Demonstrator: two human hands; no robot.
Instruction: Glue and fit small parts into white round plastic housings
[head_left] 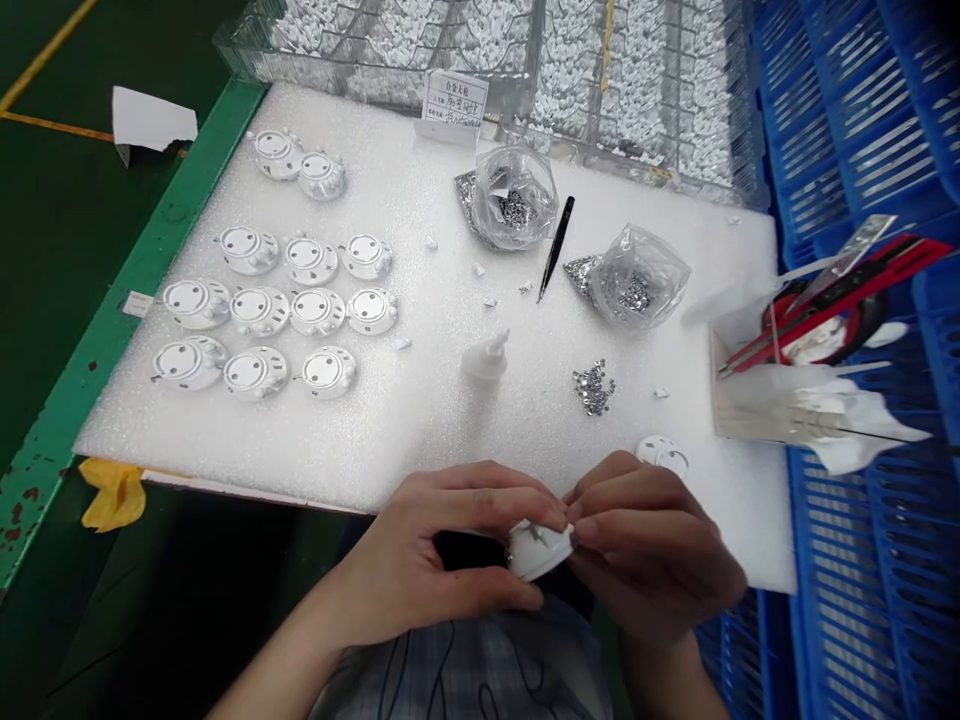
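At the table's front edge, my left hand (457, 540) grips a small white oval plastic part (538, 552) between thumb and fingers. The part is tilted, and a grey mark shows on its upper face. My right hand (652, 540) is closed, its thumb and fingertips pinched at the part's right end. Whatever lies between those fingertips is too small or hidden to name. Just beyond my right hand lies another white oval part (663, 455), partly covered by it. A pile of tiny silver metal pieces (594, 388) and a small white dropper bottle (486, 360) are farther up.
Several finished-looking white parts (259, 311) stand in rows at left on the foam sheet (360, 430). Behind are two plastic bags (517, 200) of metal bits, black tweezers (556, 248), a label card (454, 105) and clear trays (525, 90). A tool holder (739, 410) and blue crates (847, 540) stand right.
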